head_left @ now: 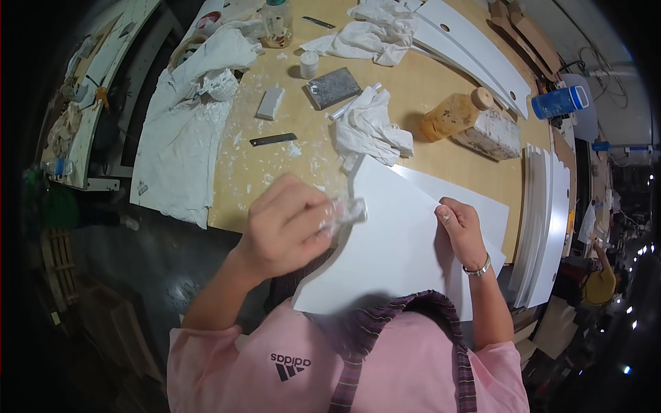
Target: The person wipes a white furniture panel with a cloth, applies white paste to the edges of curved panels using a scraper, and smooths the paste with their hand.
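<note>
1. The white panel (392,234) lies in front of the person, its near end by the striped apron (375,320), its far part over the counter (231,165).
2. Its long axis appears to run near to far, leaning right at the far end; the wavy edge faces left.
3. The left hand (288,224) is clenched around a white-smeared piece (352,212), whose exact kind cannot be told. The panel lies directly right of this hand, which is the nearer one to the wavy edge; the piece seems to meet that edge.
4. The right hand (460,230) grasps the panel's right side, thumb on top.
5. Beyond the panel lie a white cloth (372,127), a dark blade strip (273,140), a small white block (270,103) and a grey block (332,88). An amber bottle (451,117) stands farther right.
6. The pink shirt (255,337) bears a dark printed logo (291,368) with lettering, upside down to the viewer. No writing shows on the panel's visible face.
</note>
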The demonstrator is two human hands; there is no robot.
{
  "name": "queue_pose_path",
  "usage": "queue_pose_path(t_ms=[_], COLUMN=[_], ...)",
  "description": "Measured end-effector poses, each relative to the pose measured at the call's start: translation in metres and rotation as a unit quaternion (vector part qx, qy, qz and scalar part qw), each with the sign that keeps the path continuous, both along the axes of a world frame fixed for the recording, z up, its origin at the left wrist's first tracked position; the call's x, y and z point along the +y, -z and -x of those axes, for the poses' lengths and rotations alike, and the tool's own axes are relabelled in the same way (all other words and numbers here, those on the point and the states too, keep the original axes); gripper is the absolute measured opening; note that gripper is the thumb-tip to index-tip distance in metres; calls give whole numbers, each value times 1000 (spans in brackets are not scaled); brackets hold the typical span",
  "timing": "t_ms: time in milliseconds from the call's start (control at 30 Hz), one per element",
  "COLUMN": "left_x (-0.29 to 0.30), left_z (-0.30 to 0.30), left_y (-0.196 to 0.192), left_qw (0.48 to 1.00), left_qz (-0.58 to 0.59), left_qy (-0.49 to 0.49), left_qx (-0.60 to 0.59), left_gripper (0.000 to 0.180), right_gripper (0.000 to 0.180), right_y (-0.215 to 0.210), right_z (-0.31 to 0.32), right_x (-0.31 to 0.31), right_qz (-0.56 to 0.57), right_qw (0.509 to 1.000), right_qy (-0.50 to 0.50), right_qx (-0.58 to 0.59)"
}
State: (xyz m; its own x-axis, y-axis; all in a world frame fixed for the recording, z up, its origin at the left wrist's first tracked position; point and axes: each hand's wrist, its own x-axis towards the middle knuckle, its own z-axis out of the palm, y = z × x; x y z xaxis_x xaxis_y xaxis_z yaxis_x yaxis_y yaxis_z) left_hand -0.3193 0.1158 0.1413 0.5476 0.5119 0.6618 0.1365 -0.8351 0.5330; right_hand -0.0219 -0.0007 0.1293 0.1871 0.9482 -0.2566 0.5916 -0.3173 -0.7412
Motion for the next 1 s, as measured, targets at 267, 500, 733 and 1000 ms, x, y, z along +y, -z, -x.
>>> queue_pose_path(t_ms=[267,500,733,1000], left_x=[28,63,61,38], left_z=[-3,-17,-16,-16], left_y=[-15,-15,-21,-18], left_qw=[1000,999,999,998], left_qz=[-20,-51,-23,-35], left_qy=[-3,-1,23,61], left_qx=[-14,-17,3,0], left_gripper=[34,34,33,33], right_gripper=[47,48,48,46], right_y=[-8,-12,-16,-15], right_z=[0,5,10,3], right_x=[-1,-1,1,-4], right_qz=[-20,-27,-33,-26], right_qw=[999,1000,999,999], right_qy=[12,1,6,26], right_qx=[-30,-7,-18,-15])
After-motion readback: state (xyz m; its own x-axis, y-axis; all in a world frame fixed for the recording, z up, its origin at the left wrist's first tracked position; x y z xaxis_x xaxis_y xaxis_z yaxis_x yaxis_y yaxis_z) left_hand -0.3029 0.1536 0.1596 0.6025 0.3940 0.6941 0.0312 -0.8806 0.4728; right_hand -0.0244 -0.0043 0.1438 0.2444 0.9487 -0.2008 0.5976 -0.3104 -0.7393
